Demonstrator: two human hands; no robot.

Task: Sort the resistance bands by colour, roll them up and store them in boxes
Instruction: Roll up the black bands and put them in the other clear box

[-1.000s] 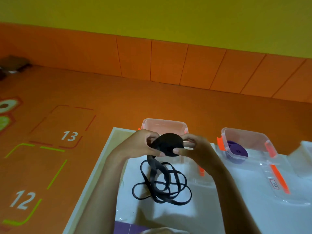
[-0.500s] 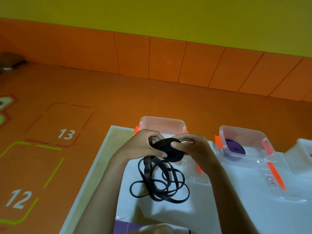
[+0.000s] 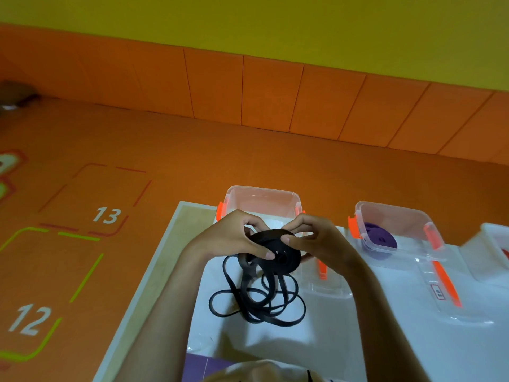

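Shows the roll (image 3: 286, 260) tipped from the face-on disc of a second ago to a slant, held just in front of the empty box (image 3: 261, 192). Pinches it from both sides: left grip (image 3: 234, 238) curled on the left edge with thumb across the face, right grip (image 3: 316, 241) curled round the right edge. Leaves the loose band (image 3: 259, 301) hanging from the roll and lying looped and crossed on the desk (image 3: 358, 340), further in front of the box. Judging by those crossings, risks winding a twist or knot into the roll without first shaking the loops apart. Risks too a springing-open of the wraps on any slackening of either pinch, given stretchy stock. Shows a purple roll (image 3: 381, 241) already in the second box (image 3: 391, 209), right of the empty box.
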